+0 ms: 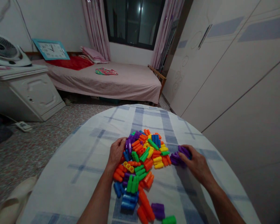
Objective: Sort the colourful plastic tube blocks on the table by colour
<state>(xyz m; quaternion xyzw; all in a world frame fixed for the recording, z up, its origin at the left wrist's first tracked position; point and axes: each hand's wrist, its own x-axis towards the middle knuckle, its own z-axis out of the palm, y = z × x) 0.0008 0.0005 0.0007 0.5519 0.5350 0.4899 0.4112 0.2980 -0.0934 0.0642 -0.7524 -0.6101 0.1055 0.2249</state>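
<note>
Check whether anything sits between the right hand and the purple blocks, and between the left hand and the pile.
Nothing visible does. The right hand already rests on the purple blocks, set slightly apart at the right edge of the pile. The left hand lies against the pile's left side, fingers on purple pieces there.

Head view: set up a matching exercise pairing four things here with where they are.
Things:
1. left hand
2. right hand
3. clock
4. green block

Places:
A. on the purple blocks right of the pile
B. leaning against the wall beside the bed
C. near table edge, closest to the camera
D. on the left edge of the block pile

Pairs: 1-D, 2-A, 3-B, 4-C
</note>
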